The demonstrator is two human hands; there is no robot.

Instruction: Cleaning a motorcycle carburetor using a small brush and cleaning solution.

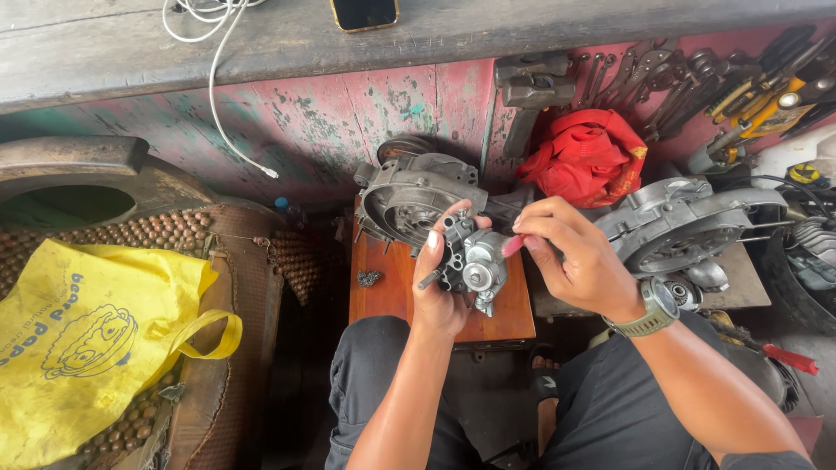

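My left hand [440, 292] grips a small grey metal carburetor-like part [470, 261] and holds it up over a wooden stool [505, 318]. My right hand [570, 252] pinches a thin pink-handled tool [512, 245] whose tip touches the part's right side. A watch sits on my right wrist. Just behind the part, a grey engine casing [409, 196] rests on the stool's far end.
A second engine casing [675, 226] lies to the right, a red cloth [588, 157] behind it. Hammers [533, 83] and wrenches [697, 78] lean on the red wall. A yellow bag [87, 339] sits left on a beaded seat. A phone [364, 13] and white cable [218, 87] lie on the bench.
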